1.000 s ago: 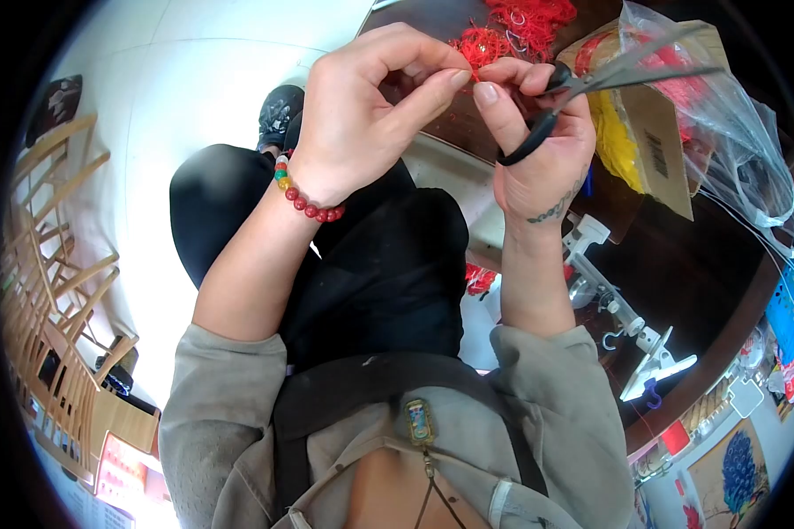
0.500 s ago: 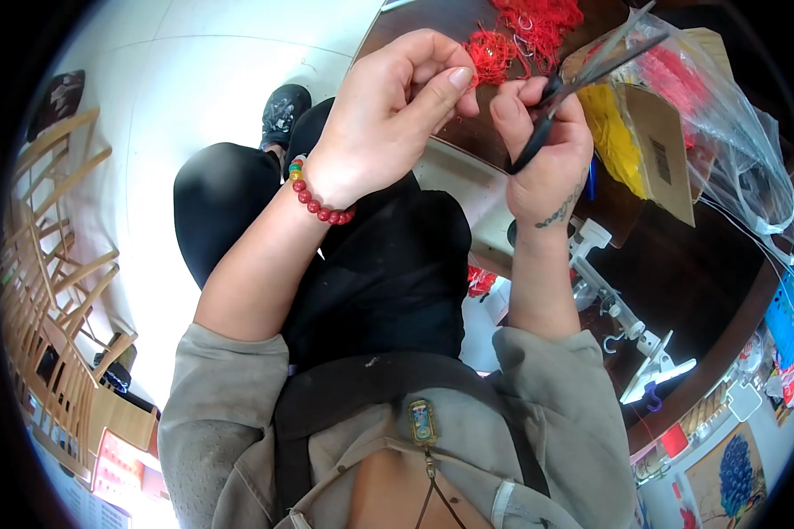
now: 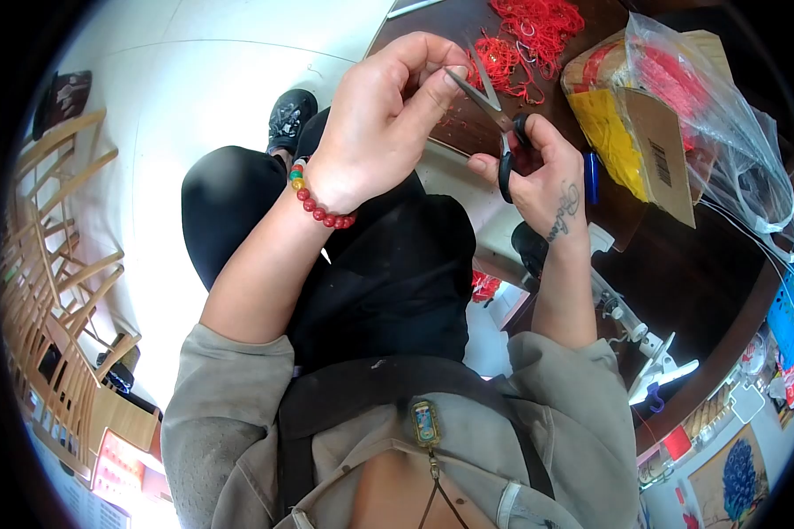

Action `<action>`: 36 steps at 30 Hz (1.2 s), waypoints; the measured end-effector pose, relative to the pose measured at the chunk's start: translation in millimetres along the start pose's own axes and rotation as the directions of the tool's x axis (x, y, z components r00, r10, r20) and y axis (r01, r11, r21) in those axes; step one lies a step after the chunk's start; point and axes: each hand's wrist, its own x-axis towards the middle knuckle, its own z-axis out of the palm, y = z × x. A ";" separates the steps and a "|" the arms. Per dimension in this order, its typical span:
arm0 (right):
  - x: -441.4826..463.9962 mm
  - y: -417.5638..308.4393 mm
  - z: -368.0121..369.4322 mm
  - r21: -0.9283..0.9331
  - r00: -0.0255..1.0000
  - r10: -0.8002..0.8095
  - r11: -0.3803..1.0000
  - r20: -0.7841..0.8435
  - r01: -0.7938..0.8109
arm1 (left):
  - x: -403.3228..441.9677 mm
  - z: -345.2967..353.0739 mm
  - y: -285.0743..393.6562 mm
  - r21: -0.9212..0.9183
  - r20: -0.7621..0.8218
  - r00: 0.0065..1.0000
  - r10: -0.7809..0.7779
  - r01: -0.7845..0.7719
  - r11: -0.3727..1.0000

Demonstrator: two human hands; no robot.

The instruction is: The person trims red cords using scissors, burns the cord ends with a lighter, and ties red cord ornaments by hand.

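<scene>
My left hand (image 3: 384,119), with a beaded bracelet at the wrist, pinches thumb against fingers at the upper middle; what lies between the fingertips is too small to tell. My right hand (image 3: 543,172) grips black-handled scissors (image 3: 505,123). Their blades are parted and point up and left, with one tip beside my left thumb. Behind the blades, red knotted cords (image 3: 498,63) lie in a tangle on the dark table (image 3: 468,123), and a second red bundle (image 3: 543,31) is just beyond.
An open cardboard box (image 3: 657,150) with yellow wrapping and a clear plastic bag (image 3: 732,132) stands at the upper right. A white clamp-like stand (image 3: 626,317) is right of my forearm. Wooden chairs (image 3: 57,291) stand at the far left.
The scissors have swung round from pointing right to pointing at my left hand, and their blades have opened. My right hand has turned and moved slightly down.
</scene>
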 end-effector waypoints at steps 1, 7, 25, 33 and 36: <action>-0.3 -0.2 0.4 -0.033 1.000 -0.014 0.999 -0.016 0.013 | -0.1 -0.5 0.7 0.032 -0.001 1.000 -0.012 0.012 0.999; -0.2 0.6 3.2 -0.043 0.998 -0.024 0.999 -0.055 0.021 | 0.6 3.4 -7.7 0.029 -0.081 0.991 0.108 -0.106 0.994; 1.6 4.1 5.8 -0.029 0.998 -0.034 0.999 -0.057 0.032 | 4.3 6.6 -12.9 0.032 -0.127 0.976 0.177 -0.174 0.984; 1.9 13.6 8.8 0.038 0.999 -0.026 0.999 -0.034 0.028 | 2.7 3.4 -2.2 0.161 -0.088 0.981 0.175 -0.159 0.974; 1.7 13.0 9.5 0.063 1.000 -0.010 0.998 -0.021 0.011 | 2.7 4.1 4.9 0.128 -0.076 0.994 0.080 -0.070 0.989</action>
